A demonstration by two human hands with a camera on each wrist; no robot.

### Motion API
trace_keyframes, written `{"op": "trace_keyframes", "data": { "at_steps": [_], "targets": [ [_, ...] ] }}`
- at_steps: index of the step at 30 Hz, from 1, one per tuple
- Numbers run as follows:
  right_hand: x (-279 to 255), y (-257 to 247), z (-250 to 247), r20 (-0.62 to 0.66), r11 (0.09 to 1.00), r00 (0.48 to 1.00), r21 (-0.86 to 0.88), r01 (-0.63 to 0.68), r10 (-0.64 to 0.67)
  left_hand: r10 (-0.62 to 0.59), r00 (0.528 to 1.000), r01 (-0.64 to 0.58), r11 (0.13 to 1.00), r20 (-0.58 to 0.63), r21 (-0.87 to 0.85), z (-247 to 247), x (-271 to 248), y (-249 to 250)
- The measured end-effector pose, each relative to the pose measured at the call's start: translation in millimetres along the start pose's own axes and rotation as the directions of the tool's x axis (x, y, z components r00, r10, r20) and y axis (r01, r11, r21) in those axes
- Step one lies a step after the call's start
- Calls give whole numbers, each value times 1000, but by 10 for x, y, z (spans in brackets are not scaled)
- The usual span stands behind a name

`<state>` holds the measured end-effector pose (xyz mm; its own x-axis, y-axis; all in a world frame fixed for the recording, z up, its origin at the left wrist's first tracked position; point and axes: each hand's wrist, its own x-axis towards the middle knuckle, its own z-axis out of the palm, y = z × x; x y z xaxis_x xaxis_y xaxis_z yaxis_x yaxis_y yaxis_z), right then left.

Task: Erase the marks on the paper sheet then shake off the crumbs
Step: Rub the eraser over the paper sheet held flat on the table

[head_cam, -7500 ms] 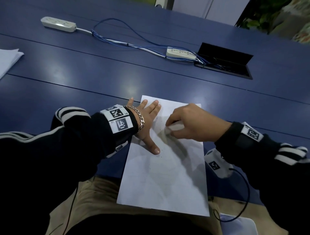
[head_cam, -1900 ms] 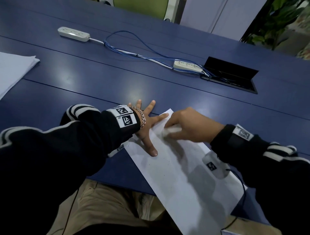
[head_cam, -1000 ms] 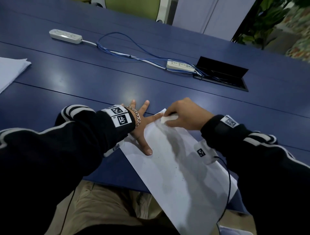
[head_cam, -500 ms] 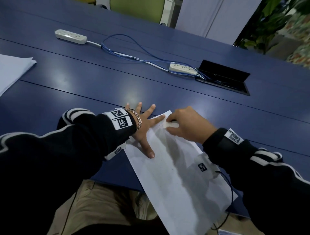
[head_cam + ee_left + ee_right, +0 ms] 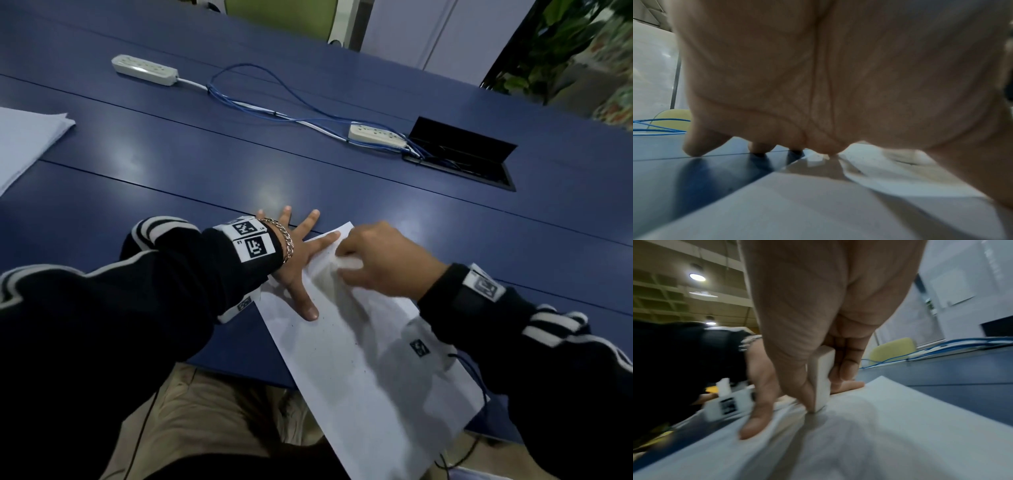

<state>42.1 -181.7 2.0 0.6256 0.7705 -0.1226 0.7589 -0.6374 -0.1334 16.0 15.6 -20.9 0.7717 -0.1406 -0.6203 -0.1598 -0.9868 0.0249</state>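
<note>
Head view: paper sheet [image 5: 359, 359] lay askew at lower centre, overhanging bench [image 5: 239, 164]. Thin, limp, tear-prone. Left hand [image 5: 298, 263] splayed flat, pinning. Right hand [image 5: 383, 263] grip pinched eraser [image 5: 821, 381]. Best lifted by edges.

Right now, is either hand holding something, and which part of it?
The right hand pinches a white rectangular eraser by its broad sides, its lower end on the white paper sheet. The left hand holds nothing; it presses flat.
</note>
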Motion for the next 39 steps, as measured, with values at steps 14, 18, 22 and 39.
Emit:
{"op": "trace_keyframes", "data": {
  "at_steps": [14,18,22,39],
  "targets": [
    [-74,-165,-58,37,999,999,-44,-26,27,-6,1000,6,1000,26,10,-14,41,18],
    [-205,-237,-16,139,996,990,-90,4,8,-19,999,17,999,43,31,-19,39,19],
    [-292,-22,-66,64,995,995,57,-77,74,-12,998,10,999,53,31,-33,33,17],
    [-1466,169,-273,-159,927,943,290,-238,291,123,938,-165,981,-324,-105,-154,-160,-386]
  ]
}}
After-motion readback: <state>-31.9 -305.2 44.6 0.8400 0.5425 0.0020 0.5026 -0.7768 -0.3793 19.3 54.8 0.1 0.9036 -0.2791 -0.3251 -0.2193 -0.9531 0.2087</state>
